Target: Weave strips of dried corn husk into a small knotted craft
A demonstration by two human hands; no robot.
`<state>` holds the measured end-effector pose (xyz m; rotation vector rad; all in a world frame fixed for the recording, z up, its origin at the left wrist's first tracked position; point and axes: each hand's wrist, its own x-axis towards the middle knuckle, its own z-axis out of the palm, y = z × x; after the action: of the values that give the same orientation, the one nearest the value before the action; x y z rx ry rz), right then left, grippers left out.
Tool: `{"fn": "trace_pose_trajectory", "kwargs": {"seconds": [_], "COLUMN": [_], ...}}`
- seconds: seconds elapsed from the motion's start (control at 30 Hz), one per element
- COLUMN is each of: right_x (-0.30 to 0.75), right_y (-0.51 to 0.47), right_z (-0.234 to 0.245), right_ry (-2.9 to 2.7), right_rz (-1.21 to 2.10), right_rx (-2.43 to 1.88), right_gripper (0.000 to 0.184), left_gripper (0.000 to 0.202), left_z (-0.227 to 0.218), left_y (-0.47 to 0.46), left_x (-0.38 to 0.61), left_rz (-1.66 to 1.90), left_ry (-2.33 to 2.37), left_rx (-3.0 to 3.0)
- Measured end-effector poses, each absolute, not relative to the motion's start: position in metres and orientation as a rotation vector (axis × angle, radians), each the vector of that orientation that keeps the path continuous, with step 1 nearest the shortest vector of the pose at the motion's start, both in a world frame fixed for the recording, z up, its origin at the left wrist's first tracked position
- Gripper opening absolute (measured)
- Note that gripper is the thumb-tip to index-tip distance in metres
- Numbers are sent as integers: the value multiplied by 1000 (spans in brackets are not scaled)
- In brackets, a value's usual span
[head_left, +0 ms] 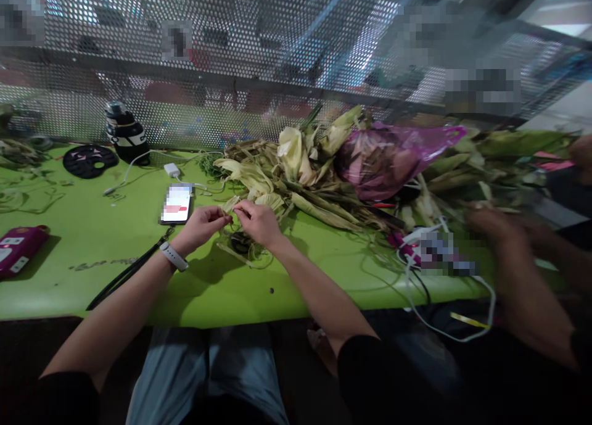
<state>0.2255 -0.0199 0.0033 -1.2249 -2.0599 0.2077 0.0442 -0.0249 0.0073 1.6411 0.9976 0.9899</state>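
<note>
Sitting in blue jeans (245, 366), pinching a pale husk strip (227, 212) in left hand (206, 222) and right hand (259, 222); probably handling light, soft, easily tearing; best gripping near 2 ends.

Dim, uneven light fell over the green table (222, 301), while the space beneath its near edge sank into deep darkness. Paler light showed in the far right corner, and a small white spot of glare stood out on the metal mesh (259, 36) along the far side. Soft shadows lay beneath the left hand (203, 226) and right hand (258, 222). The phone (178, 206) screen glowed. Toward the left and right edges, shapes smeared and stretched; pixelated blocks hid several patches.
</note>
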Motion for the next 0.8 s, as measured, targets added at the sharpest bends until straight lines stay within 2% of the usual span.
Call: {"fn": "trace_pose_trajectory", "kwargs": {"seconds": [0.1,0.27,0.37,0.57,0.8], "right_x": [227,234,236,232,232], "right_y": [-18,-17,-18,-18,-17], "right_z": [6,18,21,17,20], "right_ry": [-2028,-1856,-1844,-2100,-2056], "right_rz": [273,699,823,798,742], "right_rx": [-1205,-1191,-1216,-1188,-1102], "right_gripper": [25,27,27,26,26], "left_gripper": [24,29,35,37,26], "left_z": [9,12,12,10,12], "left_y": [-26,-28,-28,-27,-28], "left_x": [45,47,48,48,49], "left_rz": [995,1074,1114,1173,1169], "left_ry": [985,1007,986,957,983], "left_rx": [1592,1383,1315,1292,1357]}}
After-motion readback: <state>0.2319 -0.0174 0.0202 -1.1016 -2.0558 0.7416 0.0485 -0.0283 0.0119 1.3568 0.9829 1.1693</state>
